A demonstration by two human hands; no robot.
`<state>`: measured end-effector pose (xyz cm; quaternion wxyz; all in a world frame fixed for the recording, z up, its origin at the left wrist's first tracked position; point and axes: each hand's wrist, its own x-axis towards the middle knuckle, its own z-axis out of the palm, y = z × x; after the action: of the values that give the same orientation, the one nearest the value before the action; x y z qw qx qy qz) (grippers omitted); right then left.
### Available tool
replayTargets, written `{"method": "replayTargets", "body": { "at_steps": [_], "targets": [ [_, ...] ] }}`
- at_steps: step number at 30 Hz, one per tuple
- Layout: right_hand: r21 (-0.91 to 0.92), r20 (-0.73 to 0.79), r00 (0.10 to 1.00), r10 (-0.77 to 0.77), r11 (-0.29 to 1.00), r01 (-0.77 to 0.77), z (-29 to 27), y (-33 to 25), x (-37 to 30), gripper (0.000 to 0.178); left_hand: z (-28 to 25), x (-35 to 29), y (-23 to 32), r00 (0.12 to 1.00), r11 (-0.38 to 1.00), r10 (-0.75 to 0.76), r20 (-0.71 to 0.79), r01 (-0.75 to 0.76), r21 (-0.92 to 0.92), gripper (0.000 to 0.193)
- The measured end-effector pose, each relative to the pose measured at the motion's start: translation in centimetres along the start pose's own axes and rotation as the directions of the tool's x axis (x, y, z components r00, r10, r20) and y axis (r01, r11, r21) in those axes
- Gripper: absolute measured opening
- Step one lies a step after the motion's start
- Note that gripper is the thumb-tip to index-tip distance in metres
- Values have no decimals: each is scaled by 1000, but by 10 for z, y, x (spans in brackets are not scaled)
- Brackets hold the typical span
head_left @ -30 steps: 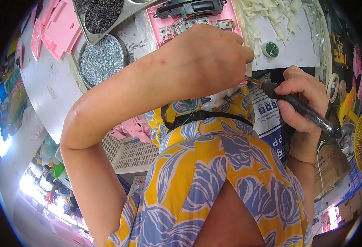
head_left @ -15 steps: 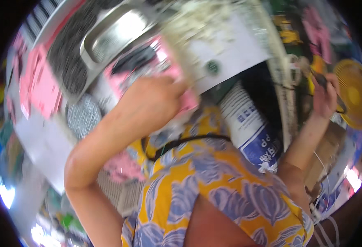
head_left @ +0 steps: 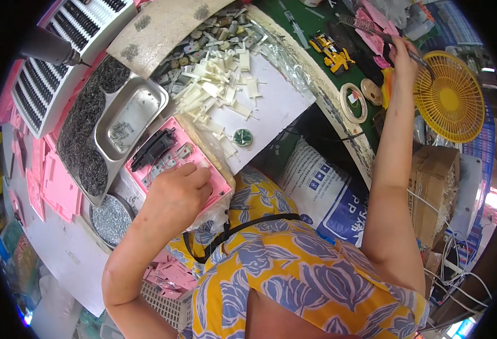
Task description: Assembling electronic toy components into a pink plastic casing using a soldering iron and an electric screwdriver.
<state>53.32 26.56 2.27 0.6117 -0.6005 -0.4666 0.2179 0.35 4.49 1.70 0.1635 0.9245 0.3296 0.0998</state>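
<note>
My left hand point(head_left: 178, 195) is over an open pink plastic casing point(head_left: 224, 186), fingers curled down into it; what the fingertips pinch is hidden. Inside the casing sit a black part point(head_left: 153, 149) and small metal pieces with thin wires. Out at the far right, my right hand point(head_left: 405, 58) is closed round the dark handle of a soldering iron point(head_left: 417, 58). The iron's front end points toward a coiled-spring holder point(head_left: 357, 22). Beside the casing lie a heap of white plastic parts point(head_left: 212, 85) and a small green coil of solder point(head_left: 242, 137).
A metal tray point(head_left: 103, 135) holds dark screws; a round tin point(head_left: 112, 220) stands beside it. An electric screwdriver point(head_left: 51, 48) hangs at upper left. Small motors point(head_left: 217, 34), a yellow toy vehicle point(head_left: 331, 53), a yellow fan point(head_left: 449, 97) and a white sack point(head_left: 322, 186) surround the bench.
My right hand has moved farther away with the iron, its front end now at the spring holder. My left hand stays at the casing. The view has shifted and become sharper.
</note>
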Motion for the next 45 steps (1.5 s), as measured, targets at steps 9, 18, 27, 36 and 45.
{"method": "replayTargets", "body": {
  "at_steps": [9,18,27,36,45],
  "targets": [
    [483,519,814,261,696,-531,25,-3,-115,55,-14,-62,-1,755,838,-533,-381,410,-360,25],
    [164,921,181,-345,765,623,160,-101,-331,37,14,-49,-7,731,886,-464,-501,394,-245,34],
    [0,891,360,-276,794,608,154,-109,-345,32,19,-29,-7,785,914,-387,-484,396,-88,45],
    [43,828,474,-301,875,482,196,-91,-304,15,16,-35,-23,847,934,-282,-450,350,75,27],
    [-63,934,309,-179,769,636,229,-108,-296,28,7,-35,-55,921,985,-137,-365,165,47,19]
  ]
}}
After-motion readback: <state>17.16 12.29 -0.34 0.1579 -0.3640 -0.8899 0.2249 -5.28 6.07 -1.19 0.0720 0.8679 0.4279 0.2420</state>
